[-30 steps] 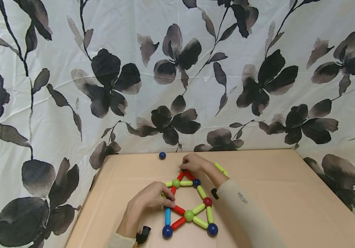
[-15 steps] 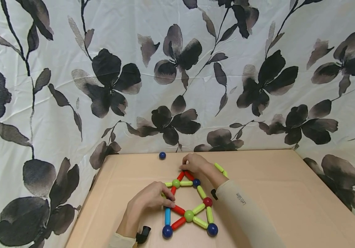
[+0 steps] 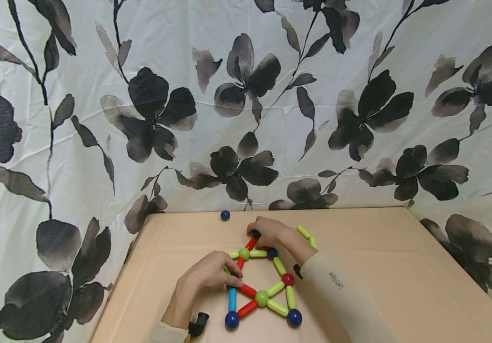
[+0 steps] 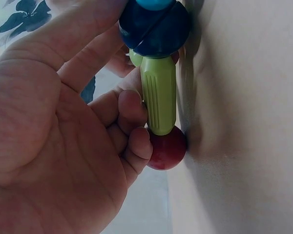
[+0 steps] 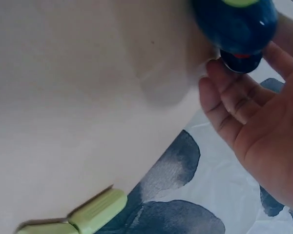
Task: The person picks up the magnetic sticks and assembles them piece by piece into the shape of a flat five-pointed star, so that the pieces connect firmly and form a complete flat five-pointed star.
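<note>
A flat frame of magnetic sticks and balls lies in front of me in the head view. My left hand (image 3: pixel 210 269) holds its left corner; in the left wrist view the thumb-side fingers are at a dark blue ball (image 4: pixel 156 31). Other fingers there curl beside a green stick (image 4: pixel 159 95) and a red ball (image 4: pixel 167 150). At the far tip my right hand (image 3: pixel 271 232) pinches another dark blue ball (image 3: pixel 255 234). A red stick (image 3: pixel 252 243) joins that ball to a green ball (image 3: pixel 244 254). A second red stick is mostly hidden under the right hand.
A loose blue ball (image 3: pixel 225 215) sits at the table's far edge. Green sticks (image 3: pixel 307 235) lie beyond the right wrist. Nearer me, the frame continues with a green ball (image 3: pixel 262 298), a blue stick (image 3: pixel 232 299) and a dark red ball (image 3: pixel 287 279). A floral cloth (image 3: pixel 297 119) hangs behind the table.
My right hand has shifted slightly left and away, and the far dark blue ball now shows at its fingertips. The right-hand red stick has come away from the tip. My left hand stays put.
</note>
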Demonstrator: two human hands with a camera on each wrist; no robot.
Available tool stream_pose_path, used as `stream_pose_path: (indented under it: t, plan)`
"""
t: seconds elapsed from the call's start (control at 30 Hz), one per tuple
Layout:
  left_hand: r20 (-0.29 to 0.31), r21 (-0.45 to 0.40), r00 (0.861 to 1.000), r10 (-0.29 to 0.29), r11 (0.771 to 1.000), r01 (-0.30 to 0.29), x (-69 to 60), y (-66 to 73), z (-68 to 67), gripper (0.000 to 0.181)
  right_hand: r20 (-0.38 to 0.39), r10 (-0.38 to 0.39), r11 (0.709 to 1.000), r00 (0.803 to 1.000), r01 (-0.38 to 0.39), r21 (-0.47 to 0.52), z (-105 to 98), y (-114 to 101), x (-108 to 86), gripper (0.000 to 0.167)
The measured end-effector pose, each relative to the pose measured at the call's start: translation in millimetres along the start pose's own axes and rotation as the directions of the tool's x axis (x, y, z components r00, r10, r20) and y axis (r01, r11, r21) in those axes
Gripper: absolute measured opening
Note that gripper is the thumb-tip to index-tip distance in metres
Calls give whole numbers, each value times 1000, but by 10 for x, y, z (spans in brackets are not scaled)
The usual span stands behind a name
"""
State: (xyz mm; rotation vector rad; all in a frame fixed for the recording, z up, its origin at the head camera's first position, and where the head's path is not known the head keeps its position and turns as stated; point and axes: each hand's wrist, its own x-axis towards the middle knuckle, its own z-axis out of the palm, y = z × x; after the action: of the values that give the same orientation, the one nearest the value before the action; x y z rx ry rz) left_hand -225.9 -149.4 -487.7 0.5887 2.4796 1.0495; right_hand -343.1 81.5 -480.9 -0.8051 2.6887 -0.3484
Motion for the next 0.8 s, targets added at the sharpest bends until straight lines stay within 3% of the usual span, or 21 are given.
stream_pose_path:
  t: [0.27, 0.53, 0.8]
  plan:
    - [2, 1, 1000, -2, 1000, 2, -7, 14, -5, 9, -17, -38, 998, 999, 38, 54, 43, 7, -24, 21]
    - [7, -9, 1000, -5, 1000, 5, -10, 13, 6, 9, -32, -71, 993, 997, 74, 93, 96, 41, -17, 22]
    - [4, -4, 1000, -14, 1000, 14, -8, 15, 7, 9, -39, -47, 972, 998, 55, 228, 67, 139, -85, 48]
